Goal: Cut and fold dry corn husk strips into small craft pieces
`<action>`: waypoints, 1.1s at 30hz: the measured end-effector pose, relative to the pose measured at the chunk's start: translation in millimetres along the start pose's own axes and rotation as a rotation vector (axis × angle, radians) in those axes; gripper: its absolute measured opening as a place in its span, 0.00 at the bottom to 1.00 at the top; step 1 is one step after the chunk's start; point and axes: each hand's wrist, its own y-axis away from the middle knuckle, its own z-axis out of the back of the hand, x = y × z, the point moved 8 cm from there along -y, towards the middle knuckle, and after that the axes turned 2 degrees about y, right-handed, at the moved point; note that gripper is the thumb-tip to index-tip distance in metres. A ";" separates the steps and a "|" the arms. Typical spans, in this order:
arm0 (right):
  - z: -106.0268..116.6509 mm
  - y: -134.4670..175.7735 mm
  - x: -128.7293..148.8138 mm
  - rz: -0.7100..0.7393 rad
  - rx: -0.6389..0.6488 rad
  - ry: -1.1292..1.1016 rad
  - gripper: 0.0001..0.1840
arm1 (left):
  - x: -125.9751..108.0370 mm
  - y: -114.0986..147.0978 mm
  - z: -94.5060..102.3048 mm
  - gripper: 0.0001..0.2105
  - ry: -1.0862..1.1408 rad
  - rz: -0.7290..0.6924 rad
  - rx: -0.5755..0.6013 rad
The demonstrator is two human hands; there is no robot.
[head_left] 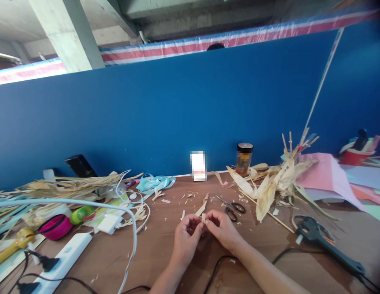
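Near the table's middle, my left hand (188, 235) and my right hand (221, 228) meet fingertip to fingertip. Both pinch a small pale strip of dried corn husk (204, 217) between thumbs and forefingers. Just beyond my fingers lies a longer, pointed piece of husk (203, 205) on the brown tabletop. A pair of black-handled scissors (234, 208) rests beside my right hand, with its blades pointing away to the left. Small husk scraps are scattered around both hands.
A glue gun (327, 241) with a black cable lies at the right, near a bundle of dried husks (276, 188) and a jar (244, 158). On the left are a white power strip (65, 261), a pink pouch (56, 226), light-blue ribbon (155, 183) and a looping white cable (134, 228).
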 end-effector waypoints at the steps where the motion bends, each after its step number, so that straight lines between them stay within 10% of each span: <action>1: -0.7 0.2 -0.1 0.001 0.005 0.002 0.06 | -2.6 0.2 0.4 0.08 -0.034 -0.021 -0.002; 33: -9.0 6.0 7.1 0.140 0.011 0.333 0.08 | 3.9 -1.5 1.9 0.10 -0.046 -0.003 0.026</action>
